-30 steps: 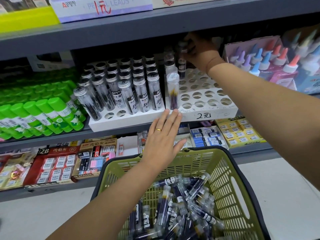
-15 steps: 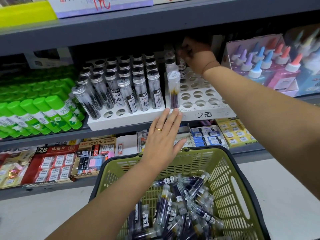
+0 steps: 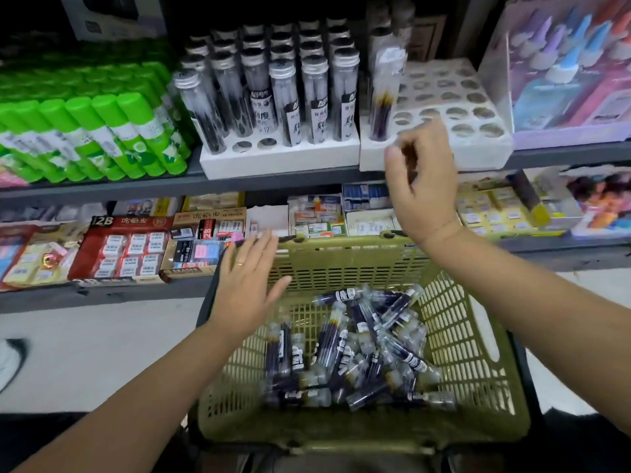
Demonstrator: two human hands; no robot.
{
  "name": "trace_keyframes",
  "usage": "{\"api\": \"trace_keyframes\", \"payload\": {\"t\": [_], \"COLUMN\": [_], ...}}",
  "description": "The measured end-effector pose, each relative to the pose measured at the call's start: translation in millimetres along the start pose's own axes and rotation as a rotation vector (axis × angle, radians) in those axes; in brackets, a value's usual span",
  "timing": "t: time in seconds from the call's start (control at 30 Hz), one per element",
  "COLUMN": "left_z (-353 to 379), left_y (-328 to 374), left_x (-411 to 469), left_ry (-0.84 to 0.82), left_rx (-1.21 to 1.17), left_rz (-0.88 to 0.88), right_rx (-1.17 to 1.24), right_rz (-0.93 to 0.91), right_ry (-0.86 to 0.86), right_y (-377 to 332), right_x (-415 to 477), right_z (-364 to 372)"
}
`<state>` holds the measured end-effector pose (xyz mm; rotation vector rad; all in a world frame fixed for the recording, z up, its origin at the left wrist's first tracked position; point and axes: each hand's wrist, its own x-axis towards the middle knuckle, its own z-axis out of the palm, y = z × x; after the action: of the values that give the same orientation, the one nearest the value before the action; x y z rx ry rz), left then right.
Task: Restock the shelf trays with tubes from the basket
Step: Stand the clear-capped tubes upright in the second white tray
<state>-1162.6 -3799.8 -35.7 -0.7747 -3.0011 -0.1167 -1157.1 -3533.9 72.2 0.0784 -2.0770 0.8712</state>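
Note:
An olive-green plastic basket sits low in front of the shelves with several clear tubes of dark refills heaped in it. On the shelf, the right white foam tray has mostly vacant holes and a few tubes along its left side. The left tray is nearly full of capped tubes. My left hand hovers flat, fingers straight, over the basket's far-left rim. My right hand hangs in front of the right tray with loosely curled fingers, holding nothing.
Green glue sticks fill the shelf at left. Bottles with coloured caps in a box stand to the right of the trays. The lower shelf holds eraser boxes and small packs. Pale floor lies on both sides of the basket.
My right hand came back from the rear of the right tray, down toward the basket, holding nothing. My left hand dropped from the tray's front edge to the basket rim. The view tilted down.

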Motion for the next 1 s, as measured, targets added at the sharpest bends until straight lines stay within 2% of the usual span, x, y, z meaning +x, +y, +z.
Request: {"api": "trace_keyframes", "payload": {"t": [0.07,0.13,0.2,0.23,0.3,0.4,0.53,0.63,0.73,0.9,1.0], "left_z": [12.7,18.0,17.9,17.4,15.3,16.4,17.1,18.3,19.5,21.0,20.6], "left_y": [-30.4,-48.6,-53.2,-52.9,-51.2,-52.8,-53.2,-53.7,-53.3,-53.3,-52.9], "left_x": [-14.1,-19.7,-20.7,-20.8,-22.1,-20.7,-19.6,-19.8,-19.1,-19.0,-18.3], "left_ry": [-0.026,-0.074,-0.136,-0.171,-0.18,-0.145,-0.117,-0.089,-0.088,-0.074,-0.082], "left_rx": [-0.018,-0.085,-0.252,-0.342,-0.438,-0.491,-0.529,-0.533,-0.527,-0.559,-0.563], "left_rz": [-0.192,-0.36,-0.447,-0.472,-0.503,-0.52,-0.514,-0.514,-0.53,-0.523,-0.531], "right_rx": [-0.016,-0.078,-0.107,-0.081,0.001,0.122,0.113,0.106,0.25,0.262,0.36], "right_rz": [-0.028,0.039,0.267,0.411,0.639,0.903,1.095,1.289,1.499,1.567,1.662], "right_ry": [-0.284,-0.707,-1.096,-1.224,-1.346,-1.375,-1.374,-1.213,-1.069,-1.047,-1.064], "right_y": [-5.3,-2.5,7.6,13.1,21.5,19.7,9.7,2.9,-7.2,-10.3,-4.3], "right_x": [-45.2,-93.4,-143.6,-165.9,-201.7,-227.8,-244.2,-255.4,-269.9,-281.5,-277.7], "right_z": [22.1,44.9,61.0,66.7,78.2,102.6,143.1,170.8,186.1,194.1,191.1]}}
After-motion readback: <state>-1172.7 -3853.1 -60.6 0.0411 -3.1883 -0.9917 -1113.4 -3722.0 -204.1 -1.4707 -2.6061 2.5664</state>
